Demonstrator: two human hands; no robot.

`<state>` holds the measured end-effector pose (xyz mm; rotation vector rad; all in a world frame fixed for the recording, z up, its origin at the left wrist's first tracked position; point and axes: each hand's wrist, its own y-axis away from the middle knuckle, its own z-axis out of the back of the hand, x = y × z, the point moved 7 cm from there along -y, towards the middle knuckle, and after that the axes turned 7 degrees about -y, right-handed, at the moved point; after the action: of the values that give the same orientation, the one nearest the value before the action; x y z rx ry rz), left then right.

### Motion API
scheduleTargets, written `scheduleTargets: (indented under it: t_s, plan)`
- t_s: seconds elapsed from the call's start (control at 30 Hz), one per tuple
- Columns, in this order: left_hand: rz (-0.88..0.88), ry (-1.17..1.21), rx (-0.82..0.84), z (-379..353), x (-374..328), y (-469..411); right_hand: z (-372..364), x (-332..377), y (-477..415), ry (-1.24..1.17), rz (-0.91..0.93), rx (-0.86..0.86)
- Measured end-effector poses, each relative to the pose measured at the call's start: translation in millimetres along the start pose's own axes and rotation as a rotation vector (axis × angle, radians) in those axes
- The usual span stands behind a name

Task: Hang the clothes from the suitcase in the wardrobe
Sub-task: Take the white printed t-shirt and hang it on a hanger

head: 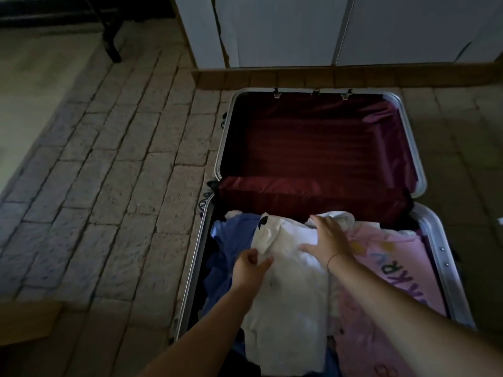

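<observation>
My left hand (251, 268) pinches the shirt (288, 295) by its edge toward the suitcase (192, 268) left rim, ready to lift; my right hand (325, 240) lies flat, fingers spread, steadying it.

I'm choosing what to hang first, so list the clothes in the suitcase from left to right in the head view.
blue garment → white garment → pink garment
</observation>
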<state>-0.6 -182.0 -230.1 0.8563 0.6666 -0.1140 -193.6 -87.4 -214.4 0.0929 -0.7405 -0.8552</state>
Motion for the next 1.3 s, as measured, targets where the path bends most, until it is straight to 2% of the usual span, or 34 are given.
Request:
scheduleTargets:
  t_s: [0.1,0.23,0.3,0.37,0.47,0.6,0.93,1.13,1.3]
  plan:
    - [0.04,0.046,0.008,-1.6,-0.8,-3.9,1.6,6.2,5.3,0.024,-0.034,0.041]
    - [0.047,0.085,0.114,-7.4,-17.3,13.9,11.4,29.5,25.0,0.078,-0.021,0.181]
    - [0.03,-0.011,0.127,-1.3,-31.8,28.5,28.0,48.1,40.1,-0.027,0.038,0.21]
    - [0.035,-0.228,0.092,19.6,-52.3,48.9,52.5,67.1,61.3,-0.153,0.049,0.273]
    - [-0.048,-0.206,0.201,48.8,-95.5,90.1,105.0,99.9,101.1,-0.306,0.007,0.317]
    - [-0.119,-0.011,0.313,92.6,-158.9,145.9,191.1,150.1,152.5,-0.577,-0.069,0.288]
    - [-0.275,0.112,0.284,244.8,-376.4,319.6,467.3,332.8,269.9,-1.253,-0.084,0.129]
    - [-0.501,0.088,0.346,335.1,-532.9,454.5,628.0,444.5,348.8,-1.382,0.103,0.054]
    - [-0.743,0.056,0.28,369.6,-641.0,549.1,726.2,458.7,392.1,-1.408,0.214,-0.163]
